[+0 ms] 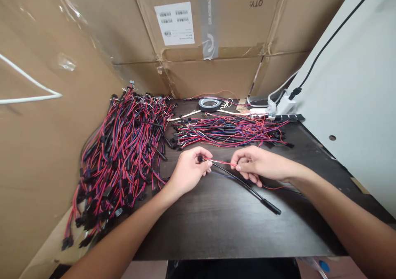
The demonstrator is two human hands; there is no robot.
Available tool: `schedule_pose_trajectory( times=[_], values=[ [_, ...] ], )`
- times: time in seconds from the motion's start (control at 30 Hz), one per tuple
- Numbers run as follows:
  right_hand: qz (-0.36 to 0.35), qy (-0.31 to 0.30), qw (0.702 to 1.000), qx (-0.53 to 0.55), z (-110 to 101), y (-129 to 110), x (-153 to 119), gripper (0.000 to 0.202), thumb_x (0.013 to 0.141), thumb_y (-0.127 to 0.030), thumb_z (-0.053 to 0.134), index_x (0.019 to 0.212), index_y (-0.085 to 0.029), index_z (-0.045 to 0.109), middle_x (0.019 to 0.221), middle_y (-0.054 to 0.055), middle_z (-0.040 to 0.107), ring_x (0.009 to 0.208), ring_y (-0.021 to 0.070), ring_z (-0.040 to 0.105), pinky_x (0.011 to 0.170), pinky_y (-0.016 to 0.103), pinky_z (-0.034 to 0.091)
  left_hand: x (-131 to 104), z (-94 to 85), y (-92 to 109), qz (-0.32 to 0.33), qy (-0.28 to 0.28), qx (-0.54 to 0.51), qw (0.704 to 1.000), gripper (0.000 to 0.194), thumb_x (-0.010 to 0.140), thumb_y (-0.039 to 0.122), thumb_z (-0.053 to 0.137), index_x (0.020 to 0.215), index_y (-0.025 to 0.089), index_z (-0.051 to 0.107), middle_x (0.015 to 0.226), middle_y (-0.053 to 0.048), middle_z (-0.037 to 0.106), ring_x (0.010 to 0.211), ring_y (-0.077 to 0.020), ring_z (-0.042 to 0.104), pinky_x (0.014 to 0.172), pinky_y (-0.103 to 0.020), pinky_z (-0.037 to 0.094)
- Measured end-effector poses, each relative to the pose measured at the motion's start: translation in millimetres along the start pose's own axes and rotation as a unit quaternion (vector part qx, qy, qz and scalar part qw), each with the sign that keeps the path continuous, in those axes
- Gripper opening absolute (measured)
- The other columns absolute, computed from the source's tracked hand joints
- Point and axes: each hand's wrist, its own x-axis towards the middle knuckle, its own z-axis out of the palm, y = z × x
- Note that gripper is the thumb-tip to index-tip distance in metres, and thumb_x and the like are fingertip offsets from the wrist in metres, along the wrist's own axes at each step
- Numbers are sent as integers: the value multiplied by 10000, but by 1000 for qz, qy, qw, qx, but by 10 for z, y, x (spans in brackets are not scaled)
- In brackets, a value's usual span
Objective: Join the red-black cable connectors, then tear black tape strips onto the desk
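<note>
Okay, slim black cable [244,184] and thin red wire [225,162] mid-frame: left hand [192,169] pinching both, right hand [255,163] pinching the wire. Looks midway; can't tell if tangled red-blue wire pile [126,143], left, or flat red-blue wire bundle [229,131], upper centre, is done. Dark wood tabletop [222,229] leaves room lower centre, to front edge.

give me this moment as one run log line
left hand: holding one end of black cable | right hand: pinching red wire | wire bundle: beyond hands | wire pile: left side
</note>
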Motion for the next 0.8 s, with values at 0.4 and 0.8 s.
schedule_pose_trajectory(
  times=[0.4,0.8],
  values=[
    [-31,6,985,-168,19,6,4,45,741,-194,592,728,-152,582,603,-32,507,551,98,413,511,223,308,7,-27,52,-36,-24,2,999,107,715,176,646,796,119,608,502,33,534,423,-69,455,409,-157,326],
    [-21,-66,994,81,92,4,38,169,665,-260,628,704,-163,495,552,-48,468,499,72,393,433,179,240,-85,137,68,-110,-62,-252,959,282,641,157,770,838,107,575,702,-34,650,643,-135,628,615,-237,536]
  ],
)
